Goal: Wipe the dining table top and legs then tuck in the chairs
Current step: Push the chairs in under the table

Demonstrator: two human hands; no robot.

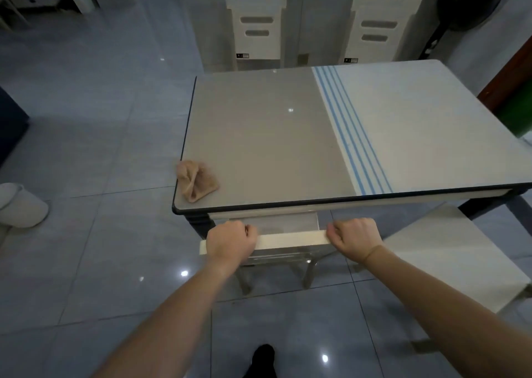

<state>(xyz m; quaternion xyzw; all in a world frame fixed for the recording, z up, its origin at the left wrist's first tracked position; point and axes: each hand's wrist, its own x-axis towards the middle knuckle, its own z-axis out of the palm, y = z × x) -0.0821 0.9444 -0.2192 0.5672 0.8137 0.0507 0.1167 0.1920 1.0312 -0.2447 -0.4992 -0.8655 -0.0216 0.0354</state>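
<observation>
The dining table [259, 136] has a grey and white top with blue stripes and a dark rim. A crumpled tan cloth [196, 182] lies on its near left corner, partly over the edge. Directly below the near edge stands a cream chair [290, 238], its seat mostly under the table. My left hand [231, 241] grips the left end of the chair's top rail. My right hand [354, 238] grips the right end of the same rail.
Another cream chair [452, 258] stands pulled out at the near right. Two cream chairs, one at the left [256, 29] and one at the right [381, 29], stand at the far side. A white bin [20, 205] sits on the tiled floor at left. A fan [466, 0] stands at the back right.
</observation>
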